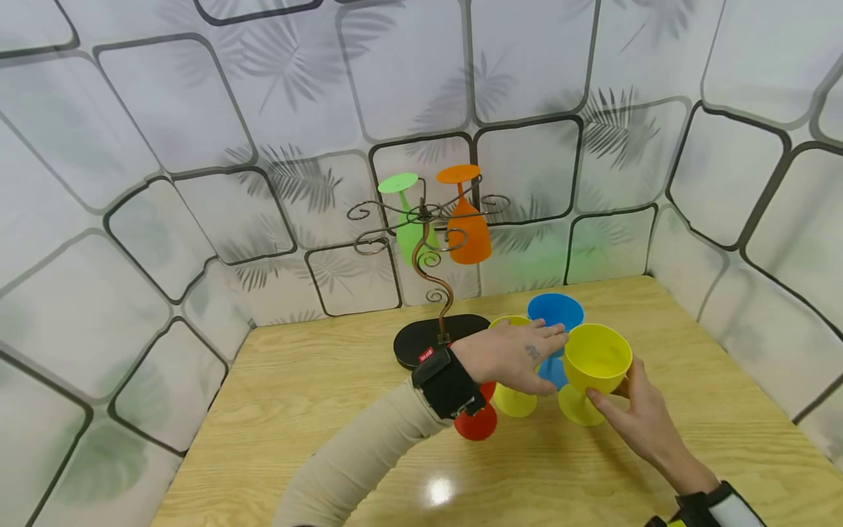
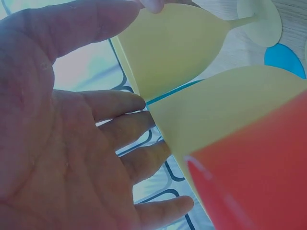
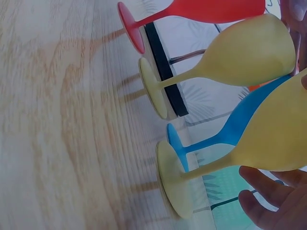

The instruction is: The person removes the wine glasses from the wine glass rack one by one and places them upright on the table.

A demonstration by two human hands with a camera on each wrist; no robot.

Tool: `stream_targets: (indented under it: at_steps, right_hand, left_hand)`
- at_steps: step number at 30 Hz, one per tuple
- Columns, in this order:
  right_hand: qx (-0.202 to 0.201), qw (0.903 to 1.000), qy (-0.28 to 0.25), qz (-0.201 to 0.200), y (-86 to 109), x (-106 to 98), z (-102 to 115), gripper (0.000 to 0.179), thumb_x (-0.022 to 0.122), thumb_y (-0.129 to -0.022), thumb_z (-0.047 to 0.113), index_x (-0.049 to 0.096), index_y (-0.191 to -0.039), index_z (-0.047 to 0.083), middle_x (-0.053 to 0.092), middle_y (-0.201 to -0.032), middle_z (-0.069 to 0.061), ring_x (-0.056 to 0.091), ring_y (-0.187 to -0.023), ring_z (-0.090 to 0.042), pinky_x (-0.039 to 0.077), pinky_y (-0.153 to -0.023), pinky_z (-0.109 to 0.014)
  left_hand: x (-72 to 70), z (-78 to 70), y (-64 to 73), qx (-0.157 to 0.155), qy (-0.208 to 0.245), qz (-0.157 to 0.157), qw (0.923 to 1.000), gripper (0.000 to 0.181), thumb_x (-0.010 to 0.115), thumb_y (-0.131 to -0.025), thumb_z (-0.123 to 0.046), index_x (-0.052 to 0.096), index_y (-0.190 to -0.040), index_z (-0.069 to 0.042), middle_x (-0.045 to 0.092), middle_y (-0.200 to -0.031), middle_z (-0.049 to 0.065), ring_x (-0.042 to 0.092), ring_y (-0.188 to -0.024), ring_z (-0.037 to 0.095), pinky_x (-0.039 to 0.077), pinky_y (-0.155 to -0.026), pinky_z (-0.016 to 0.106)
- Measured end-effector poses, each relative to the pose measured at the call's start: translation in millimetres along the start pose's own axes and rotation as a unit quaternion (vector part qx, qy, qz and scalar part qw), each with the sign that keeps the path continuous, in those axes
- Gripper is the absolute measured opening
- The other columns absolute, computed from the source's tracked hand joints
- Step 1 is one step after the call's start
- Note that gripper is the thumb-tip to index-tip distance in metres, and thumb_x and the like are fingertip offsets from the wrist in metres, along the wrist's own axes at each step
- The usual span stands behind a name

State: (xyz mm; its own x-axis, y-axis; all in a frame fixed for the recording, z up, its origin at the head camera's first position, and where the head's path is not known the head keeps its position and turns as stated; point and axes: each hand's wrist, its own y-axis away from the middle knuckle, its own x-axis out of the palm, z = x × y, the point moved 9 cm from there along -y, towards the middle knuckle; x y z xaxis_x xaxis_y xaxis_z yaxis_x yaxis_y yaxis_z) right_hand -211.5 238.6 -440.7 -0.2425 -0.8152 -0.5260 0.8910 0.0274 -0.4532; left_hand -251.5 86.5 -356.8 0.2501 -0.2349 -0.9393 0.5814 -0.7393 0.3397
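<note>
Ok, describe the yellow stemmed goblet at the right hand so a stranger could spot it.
On the pale wooden table, look right of the curly metal rack. The yellow stemmed goblet is rightmost; unlike the other yellow goblet, it is held in the right hand.

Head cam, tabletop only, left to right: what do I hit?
Black stemware-rack base → red goblet → first yellow goblet → blue goblet → second yellow goblet → right hand. Left hand omitted: it overlaps the goblets mid-row.
</note>
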Motion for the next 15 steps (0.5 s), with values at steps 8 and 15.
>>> stream_targets:
  at_steps: [8, 15]
  right_hand:
    - [0.019, 0.9995, 0.015, 0.017, -1.1, 2.6, -3.8, 0.068, 0.07, -0.096, 0.011, 0.03, -0.149, -0.004, 0.057, -0.131, -0.023, 0.046, -0.104, 0.02, 0.054, -0.082, -0.021]
    - [0.017, 0.9997, 0.013, 0.015, -2.2, -1.9, -4.8, 0.071, 0.07, -0.095, 0.011, 0.028, -0.15, -0.003, 0.055, -0.132, -0.023, 0.044, -0.104, 0.019, 0.051, -0.082, -0.019]
  left_hand:
    - [0.7, 2.8, 2.6, 0.021, 0.046, -0.005, 0.9987, 0.08, 0.059, -0.1, -0.052, 0.019, -0.165, -0.027, 0.01, -0.171, -0.011, 0.007, -0.158, 0.011, 0.015, -0.129, 0.037]
    - [-6.6, 11.0, 10.0, 0.045, 0.14, -0.012, 0.9891, 0.078, 0.06, -0.101, -0.048, 0.02, -0.165, -0.027, 0.007, -0.172, -0.012, 0.006, -0.158, 0.008, 0.014, -0.127, 0.026]
